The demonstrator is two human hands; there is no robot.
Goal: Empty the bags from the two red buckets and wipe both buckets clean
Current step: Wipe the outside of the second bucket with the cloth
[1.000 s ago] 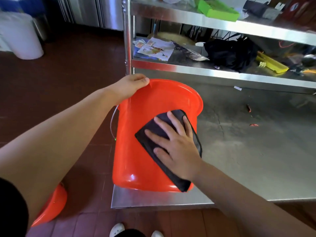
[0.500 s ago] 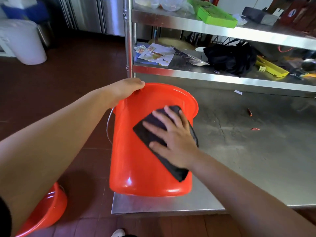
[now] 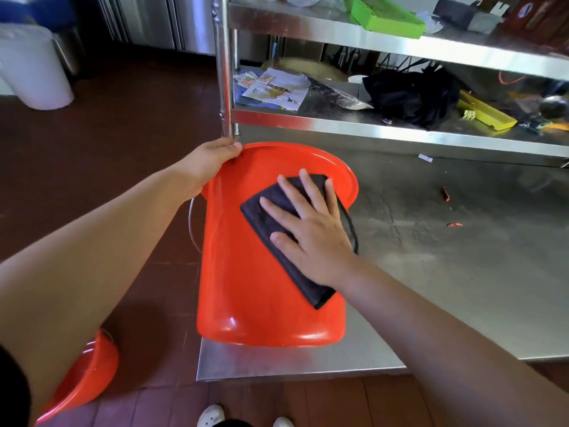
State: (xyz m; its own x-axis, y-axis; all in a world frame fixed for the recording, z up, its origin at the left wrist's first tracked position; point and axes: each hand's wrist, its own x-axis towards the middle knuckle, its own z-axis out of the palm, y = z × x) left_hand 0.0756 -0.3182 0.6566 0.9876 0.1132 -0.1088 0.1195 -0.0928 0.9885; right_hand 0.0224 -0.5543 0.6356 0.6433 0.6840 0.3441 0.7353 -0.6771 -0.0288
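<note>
A red bucket (image 3: 246,278) lies tilted on the corner of a steel table (image 3: 462,257), its mouth turned away from me and its base toward me. My left hand (image 3: 212,158) grips the bucket's rim at the far left. My right hand (image 3: 311,229) presses a dark folded cloth (image 3: 274,217) flat against the bucket's outer wall, fingers spread. A second red bucket (image 3: 83,374) stands on the floor at the lower left, partly hidden by my left arm.
Steel shelves (image 3: 385,127) rise behind the table, holding papers (image 3: 274,90), a black bag (image 3: 412,94), a green tray (image 3: 385,13) and a yellow object (image 3: 486,112). A white bin (image 3: 34,72) stands on the red tiled floor at the far left. My shoes (image 3: 212,416) show below.
My right hand slid the cloth up the bucket's wall toward the rim. The bucket shifted slightly under my hands; my left hand kept hold of the rim.
</note>
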